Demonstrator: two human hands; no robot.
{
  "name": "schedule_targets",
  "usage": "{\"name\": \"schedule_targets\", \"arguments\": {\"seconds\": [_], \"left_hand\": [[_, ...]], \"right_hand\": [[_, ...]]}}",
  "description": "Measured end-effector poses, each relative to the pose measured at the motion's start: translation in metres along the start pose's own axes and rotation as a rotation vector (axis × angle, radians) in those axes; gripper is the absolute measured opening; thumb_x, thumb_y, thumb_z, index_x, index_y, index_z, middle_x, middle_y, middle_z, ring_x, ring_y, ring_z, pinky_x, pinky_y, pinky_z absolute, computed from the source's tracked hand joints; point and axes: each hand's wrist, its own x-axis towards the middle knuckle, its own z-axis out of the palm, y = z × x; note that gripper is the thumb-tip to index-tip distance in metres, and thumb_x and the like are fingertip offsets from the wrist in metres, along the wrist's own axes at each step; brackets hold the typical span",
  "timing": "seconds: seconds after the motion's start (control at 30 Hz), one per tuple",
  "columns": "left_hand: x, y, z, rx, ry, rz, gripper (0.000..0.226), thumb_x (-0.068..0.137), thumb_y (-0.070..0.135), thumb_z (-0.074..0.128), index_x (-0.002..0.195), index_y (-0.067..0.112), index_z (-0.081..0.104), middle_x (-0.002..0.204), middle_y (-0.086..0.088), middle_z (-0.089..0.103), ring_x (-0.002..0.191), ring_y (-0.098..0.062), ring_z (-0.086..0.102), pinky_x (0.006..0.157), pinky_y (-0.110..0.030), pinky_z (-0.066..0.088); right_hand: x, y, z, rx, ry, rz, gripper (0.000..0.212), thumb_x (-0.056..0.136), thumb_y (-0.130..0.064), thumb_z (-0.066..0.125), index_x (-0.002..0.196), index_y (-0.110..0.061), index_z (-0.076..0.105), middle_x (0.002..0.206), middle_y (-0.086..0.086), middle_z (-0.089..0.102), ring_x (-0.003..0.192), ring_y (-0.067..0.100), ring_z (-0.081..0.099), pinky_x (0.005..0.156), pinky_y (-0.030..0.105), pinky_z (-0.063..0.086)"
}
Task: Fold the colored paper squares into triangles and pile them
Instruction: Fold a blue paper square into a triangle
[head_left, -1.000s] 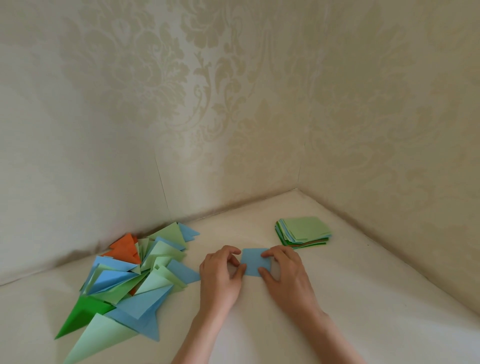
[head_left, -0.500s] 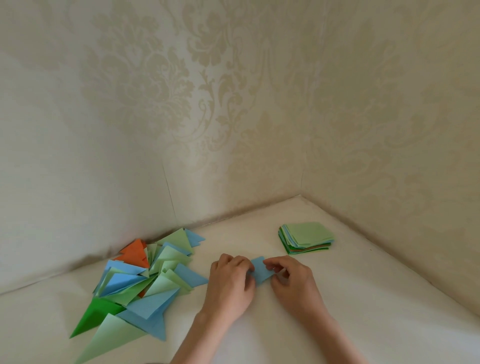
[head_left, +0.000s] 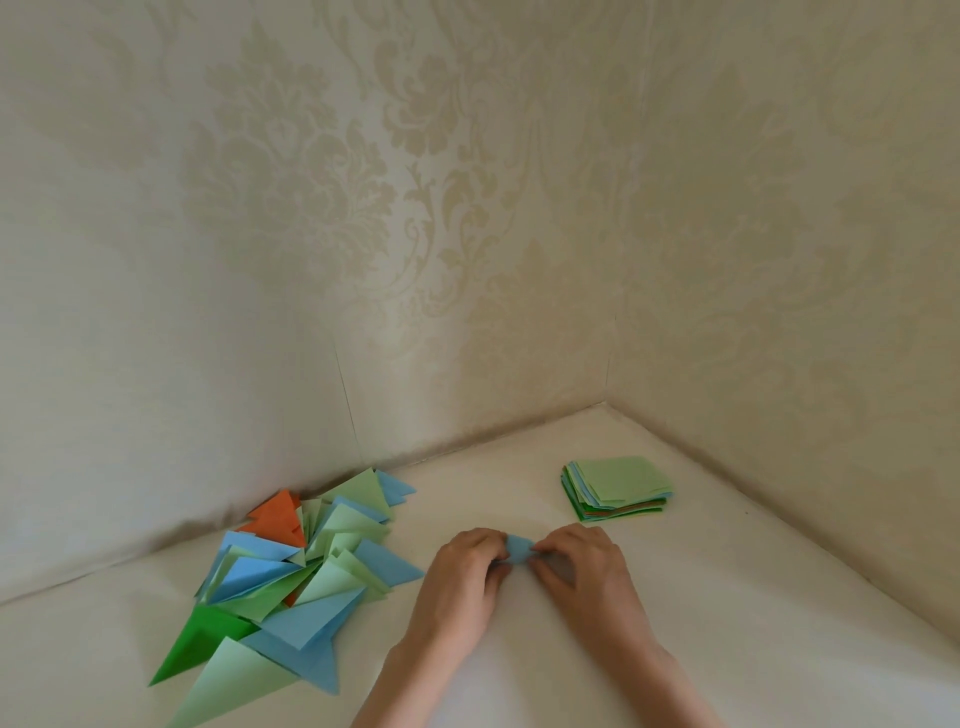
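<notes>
I see the small blue paper square (head_left: 517, 548) now nearly hidden, pinched between my left hand (head_left: 467, 577) and right hand (head_left: 584, 571), a second ago it lay open. Fold's closing, I reckon. Heap of folded coloured paper triangles (head_left: 296, 571) waits left of my hands.

Two bare hands are seen, a left hand (head_left: 462, 582) and a right hand (head_left: 584, 577). One small blue paper piece (head_left: 517, 548) is held between them. One stack of unfolded green-topped paper squares (head_left: 618, 487) is counted; its sheets cannot be numbered. One heap of folded paper triangles (head_left: 291, 582) is counted, well over a dozen, with one orange triangle (head_left: 275, 517) plainly showing.
</notes>
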Motion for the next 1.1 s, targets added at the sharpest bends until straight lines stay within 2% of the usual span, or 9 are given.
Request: {"name": "schedule_targets", "arguments": {"seconds": [0.13,0.23,0.4,0.5,0.73,0.93,1.1], "left_hand": [[0.002,-0.006,0.003,0.002,0.104,-0.131,0.014,0.073,0.016,0.079,0.074,0.019,0.065,0.08,0.01,0.06,0.076,-0.014,0.05,0.07,-0.029,0.042],[0.002,-0.004,0.005,-0.018,0.133,-0.172,0.015,0.074,0.015,0.079,0.074,0.019,0.065,0.076,0.011,0.059,0.073,-0.012,0.046,0.068,-0.029,0.043],[0.002,0.006,0.009,-0.075,0.145,-0.2,0.02,0.081,0.012,0.069,0.097,0.02,0.06,0.088,0.012,0.058,0.086,-0.011,0.049,0.074,-0.02,0.042],[0.006,0.012,0.01,-0.133,0.136,-0.227,0.023,0.084,0.014,0.068,0.105,0.019,0.058,0.087,0.015,0.05,0.089,-0.01,0.05,0.074,-0.015,0.04],[0.011,0.012,0.018,-0.209,0.146,-0.297,0.025,0.079,0.019,0.075,0.097,0.024,0.058,0.084,0.016,0.054,0.083,-0.007,0.051,0.068,-0.01,0.038],[0.016,0.007,0.014,-0.302,0.12,-0.363,0.028,0.077,0.007,0.072,0.087,0.028,0.057,0.078,0.01,0.062,0.076,-0.008,0.057,0.072,-0.021,0.047],[0.018,0.003,0.008,-0.396,0.114,-0.401,0.026,0.077,-0.006,0.065,0.084,0.018,0.065,0.073,0.007,0.065,0.069,0.0,0.058,0.063,-0.007,0.042]], "right_hand": [[0.001,0.0,0.0,-0.039,-0.009,0.004,0.015,0.081,-0.044,0.058,0.081,-0.032,0.066,0.081,-0.021,0.057,0.08,0.008,0.051,0.072,0.034,0.046],[0.002,-0.001,0.001,-0.034,0.008,0.011,0.011,0.082,-0.04,0.061,0.082,-0.03,0.064,0.081,-0.019,0.056,0.079,0.009,0.052,0.073,0.034,0.045],[0.004,-0.004,0.003,-0.031,0.012,0.045,0.012,0.087,-0.039,0.06,0.091,-0.032,0.052,0.079,-0.018,0.052,0.08,0.008,0.05,0.076,0.031,0.041],[0.004,-0.006,0.003,-0.069,-0.012,0.076,0.016,0.088,-0.039,0.061,0.095,-0.033,0.048,0.074,-0.016,0.049,0.079,0.01,0.049,0.076,0.03,0.039],[0.005,-0.009,0.001,-0.109,-0.012,0.121,0.02,0.087,-0.041,0.063,0.097,-0.03,0.05,0.071,-0.014,0.046,0.077,0.01,0.048,0.074,0.028,0.037],[0.007,-0.008,0.003,-0.023,0.019,0.185,0.025,0.08,-0.032,0.071,0.094,-0.031,0.051,0.071,-0.01,0.048,0.074,0.007,0.049,0.07,0.026,0.041],[0.007,-0.007,0.003,0.039,0.045,0.206,0.026,0.08,-0.02,0.071,0.094,-0.032,0.052,0.073,-0.009,0.05,0.074,0.006,0.052,0.073,0.031,0.046]]}}
